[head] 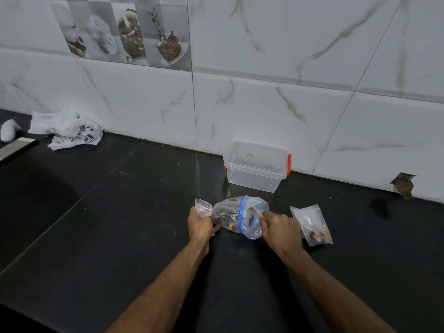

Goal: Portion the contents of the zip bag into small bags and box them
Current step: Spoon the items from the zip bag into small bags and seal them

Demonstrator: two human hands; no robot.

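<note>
A clear zip bag with a blue zip strip lies on the black counter, holding a few dark and tan pieces. My left hand grips a small empty clear bag just left of it. My right hand grips a thin light-coloured stick-like tool whose tip reaches into the zip bag's open mouth. A small filled bag lies flat to the right of my right hand. Behind, against the wall, stands a clear plastic box with red clips, open and empty.
A crumpled white printed plastic bag lies at the back left by the marble-tiled wall. A white rounded object and a metal edge sit at the far left. A broken hole shows in the wall tile at right.
</note>
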